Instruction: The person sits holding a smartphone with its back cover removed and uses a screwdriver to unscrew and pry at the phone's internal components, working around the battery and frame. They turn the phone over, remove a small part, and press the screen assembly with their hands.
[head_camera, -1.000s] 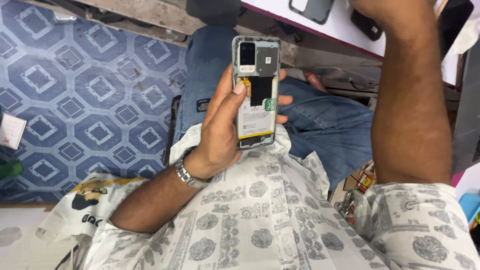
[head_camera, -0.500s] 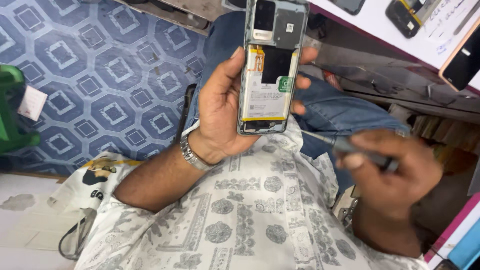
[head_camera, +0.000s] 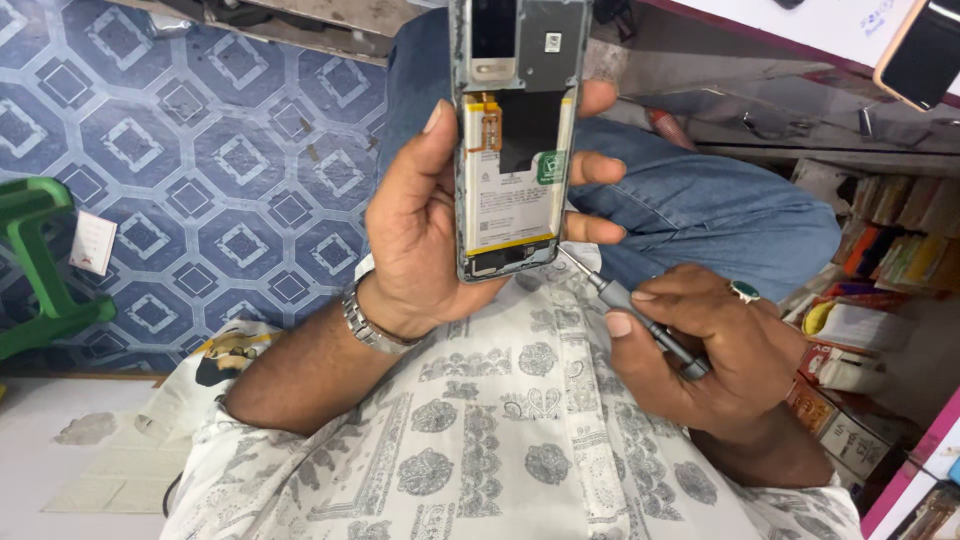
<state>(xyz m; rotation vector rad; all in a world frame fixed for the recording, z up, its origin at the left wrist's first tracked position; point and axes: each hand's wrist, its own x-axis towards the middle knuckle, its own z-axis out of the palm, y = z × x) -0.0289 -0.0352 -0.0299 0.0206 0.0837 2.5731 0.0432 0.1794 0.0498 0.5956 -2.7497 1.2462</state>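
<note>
Screwdriver tip meets the opened phone's lower corner

Phone (head_camera: 515, 140) with its back cover off is held upright in the left hand (head_camera: 425, 225), above the person's lap and patterned shirt (head_camera: 500, 460). The left grip is closed around the frame: thumb on the left edge, fingertips curled over the right edge. Inside the open shell, taken as a container of sorts, sit a pale battery with a printed label and a small green sticker, an orange flex strip near the top left, a dark plate across the upper middle, and a dark board along the bottom edge.

The right hand (head_camera: 705, 350), wearing a ring with a green stone, is closed on a slim grey screwdriver (head_camera: 625, 305), pinched between thumb and fingers like a pen. Its tip points up and left, touching or just beside the phone's lower right corner; whether it sits in a screw head is too small to tell.

By the look of it, the step in hand is work on the bottom section of the phone. The next move seems to call for a steady left hold and a tip seated squarely before any turning, since a slip could score the battery.

At the right, open shelves (head_camera: 880, 260) under the worktop (head_camera: 800, 25) hold stacked small boxes and packets. A green stool (head_camera: 40, 260) stands on the blue patterned floor (head_camera: 200, 150) at the left.
</note>
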